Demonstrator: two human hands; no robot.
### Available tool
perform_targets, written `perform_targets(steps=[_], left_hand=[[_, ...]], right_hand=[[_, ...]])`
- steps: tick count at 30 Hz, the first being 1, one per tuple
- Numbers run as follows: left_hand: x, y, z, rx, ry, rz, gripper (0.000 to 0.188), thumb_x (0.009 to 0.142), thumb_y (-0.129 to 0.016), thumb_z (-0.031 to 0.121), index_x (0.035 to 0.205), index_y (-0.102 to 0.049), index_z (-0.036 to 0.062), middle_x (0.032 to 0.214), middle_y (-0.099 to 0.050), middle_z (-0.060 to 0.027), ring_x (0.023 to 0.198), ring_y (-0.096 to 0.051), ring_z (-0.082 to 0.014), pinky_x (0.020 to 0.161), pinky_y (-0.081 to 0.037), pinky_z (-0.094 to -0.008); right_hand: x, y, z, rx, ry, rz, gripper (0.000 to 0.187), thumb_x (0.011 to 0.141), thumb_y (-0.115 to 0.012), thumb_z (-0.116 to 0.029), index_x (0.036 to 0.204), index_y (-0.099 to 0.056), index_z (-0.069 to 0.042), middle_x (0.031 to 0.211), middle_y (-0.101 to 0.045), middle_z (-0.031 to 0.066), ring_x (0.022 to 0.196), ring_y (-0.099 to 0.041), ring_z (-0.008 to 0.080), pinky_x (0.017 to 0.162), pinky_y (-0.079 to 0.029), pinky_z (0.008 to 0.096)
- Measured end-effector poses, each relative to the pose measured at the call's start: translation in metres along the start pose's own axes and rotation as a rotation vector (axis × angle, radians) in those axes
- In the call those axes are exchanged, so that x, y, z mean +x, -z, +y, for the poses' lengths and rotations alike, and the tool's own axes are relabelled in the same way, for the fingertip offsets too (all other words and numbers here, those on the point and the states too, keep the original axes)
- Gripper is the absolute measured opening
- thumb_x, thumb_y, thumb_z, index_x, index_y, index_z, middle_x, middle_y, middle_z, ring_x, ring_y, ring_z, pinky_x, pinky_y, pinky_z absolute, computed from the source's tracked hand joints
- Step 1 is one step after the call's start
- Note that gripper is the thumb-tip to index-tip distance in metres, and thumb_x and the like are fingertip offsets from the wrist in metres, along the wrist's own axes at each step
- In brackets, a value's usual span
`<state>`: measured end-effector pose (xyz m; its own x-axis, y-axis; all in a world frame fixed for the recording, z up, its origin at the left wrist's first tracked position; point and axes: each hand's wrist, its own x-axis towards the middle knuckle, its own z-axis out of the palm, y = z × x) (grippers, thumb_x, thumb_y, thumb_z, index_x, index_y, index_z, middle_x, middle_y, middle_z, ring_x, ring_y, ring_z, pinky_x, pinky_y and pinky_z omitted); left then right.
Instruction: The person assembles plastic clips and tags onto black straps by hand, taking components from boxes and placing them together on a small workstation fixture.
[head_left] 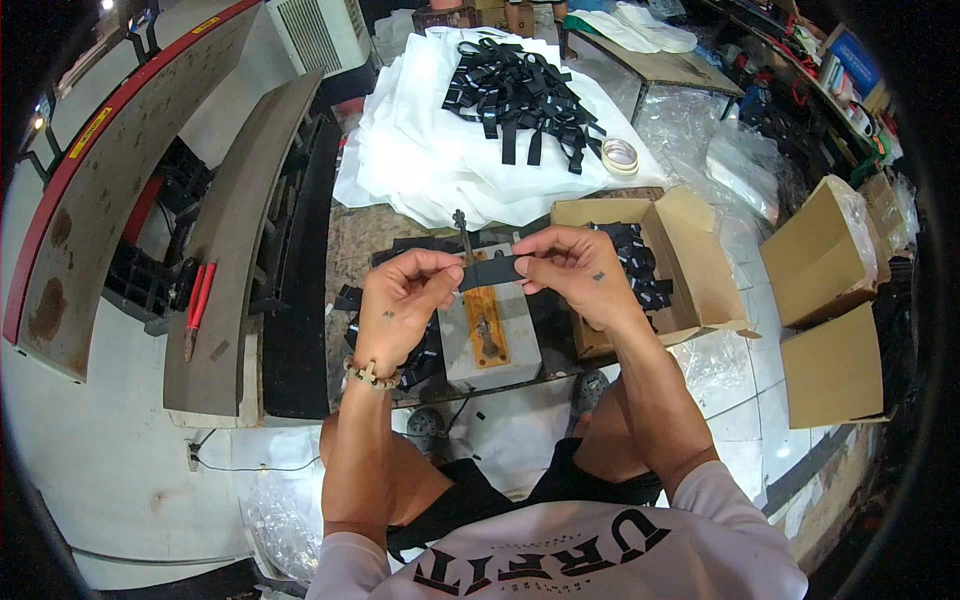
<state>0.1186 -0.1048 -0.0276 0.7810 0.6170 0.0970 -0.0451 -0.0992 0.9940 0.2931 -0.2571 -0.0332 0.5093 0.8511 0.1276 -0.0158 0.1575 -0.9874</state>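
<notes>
Left hand (410, 300), right hand (580, 275): thumb-finger pinches closed on flat black strip (491, 273). Scuffed brown table (362, 228) below, white tiled floor (738, 425) around.

matt black cloth, smooth in look, for the strip (492, 272); similar dull black cloth, with a few glossy glints, for the heaped straps (505, 95). soft, matt white cloth-like material for the stacked sheets (405, 135). rough, scuffed wood for the bench (372, 222). smooth grey metal-like finish on the block (458, 352); worn ochre surface on its plate (478, 305). plain matt brown cardboard for the open box (695, 245). crinkled, glossy clear plastic for the sheeting (745, 165). smooth red plastic-looking grips on the pliers (203, 293). glossy pale tile for the floor (735, 425).
</notes>
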Motion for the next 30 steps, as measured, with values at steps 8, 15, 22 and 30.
perform_targets(steps=[8, 15, 22, 30], left_hand=[[0.0, 0.0, -0.003, -0.008, 0.0, -0.018, 0.01, 0.09, -0.07, 0.007, 0.097, -0.07, -0.0002, 0.078, -0.067, -0.0018, 0.066, -0.058, -0.0065, 0.063, -0.048, -0.0218], [0.001, 0.0, -0.003, -0.004, 0.005, -0.015, 0.01, 0.091, -0.07, 0.008, 0.097, -0.07, 0.0001, 0.078, -0.067, -0.0018, 0.067, -0.058, -0.0067, 0.064, -0.049, -0.022], [0.001, 0.025, -0.021, 0.122, -0.009, 0.019, 0.01, 0.091, -0.069, 0.007, 0.097, -0.07, -0.0008, 0.078, -0.067, -0.0021, 0.067, -0.058, -0.0072, 0.062, -0.048, -0.0224], [-0.002, 0.098, -0.057, 0.787, 0.013, -0.024, 0.012, 0.085, -0.068, 0.003, 0.094, -0.071, -0.0044, 0.072, -0.069, -0.0082, 0.067, -0.065, -0.0127, 0.062, -0.051, -0.0288]], right_hand=[[-0.001, 0.0, 0.001, -0.007, -0.01, 0.003, 0.018, 0.086, -0.071, 0.0, 0.103, -0.07, 0.004, 0.089, -0.071, 0.0077, 0.071, -0.066, 0.0087, 0.065, -0.054, 0.0206], [0.001, 0.004, 0.004, -0.018, -0.014, 0.004, 0.017, 0.086, -0.07, 0.002, 0.103, -0.07, 0.003, 0.09, -0.071, 0.0077, 0.075, -0.068, 0.0109, 0.068, -0.057, 0.0223], [0.001, 0.023, 0.009, -0.135, 0.029, 0.014, 0.016, 0.087, -0.069, 0.0, 0.104, -0.07, 0.0, 0.093, -0.07, 0.0045, 0.078, -0.065, 0.0092, 0.067, -0.055, 0.0224], [0.002, 0.101, 0.035, -0.632, 0.043, 0.135, 0.014, 0.084, -0.066, 0.004, 0.098, -0.068, 0.003, 0.077, -0.067, 0.0044, 0.068, -0.061, 0.0096, 0.06, -0.049, 0.0247]])
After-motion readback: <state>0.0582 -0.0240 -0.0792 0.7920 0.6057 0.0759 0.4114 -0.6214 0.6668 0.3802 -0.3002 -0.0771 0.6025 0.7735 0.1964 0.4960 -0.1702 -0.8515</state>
